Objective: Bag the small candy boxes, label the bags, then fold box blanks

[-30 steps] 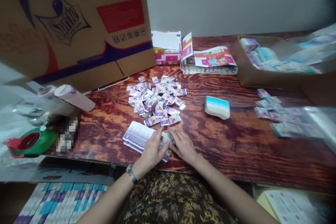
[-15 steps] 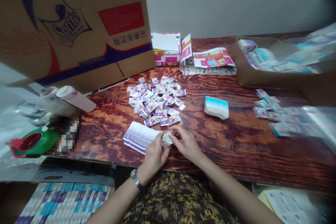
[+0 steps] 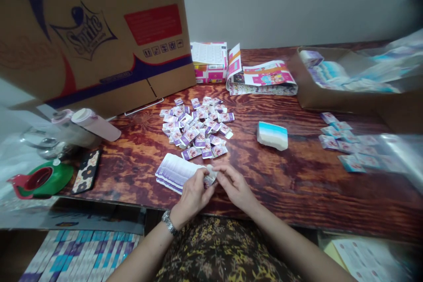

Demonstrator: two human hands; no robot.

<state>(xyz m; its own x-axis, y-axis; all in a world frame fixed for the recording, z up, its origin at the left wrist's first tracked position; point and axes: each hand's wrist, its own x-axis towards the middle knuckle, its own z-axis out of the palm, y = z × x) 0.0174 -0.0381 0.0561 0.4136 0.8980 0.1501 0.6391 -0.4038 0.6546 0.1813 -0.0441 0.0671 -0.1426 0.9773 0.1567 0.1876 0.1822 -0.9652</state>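
Between my two hands is a small white-and-purple carton (image 3: 210,177), partly hidden by fingers. My left hand (image 3: 193,191) is closed around its left side. The fingertips of my right hand (image 3: 235,188) pinch together at its upper right end. Left of it, and partly behind my left hand, lies a fanned row of flat white-and-purple cartons (image 3: 173,172). Just beyond is a loose pile of small folded purple-and-white boxes (image 3: 198,128). A stack of flat blue-and-white cartons (image 3: 272,135) rests to the right of the pile.
A large Sprite cardboard box (image 3: 99,31) stands at the back left. Bottles (image 3: 95,123), a green-and-red tape dispenser (image 3: 42,180) and a flower-patterned phone (image 3: 87,172) are at left. To the right are an open carton (image 3: 330,97) of flat packs and several small boxes (image 3: 346,143).
My right fingers have shifted slightly over the carton's end, and its white flap shows less than before. Everything else on the table stays in place.
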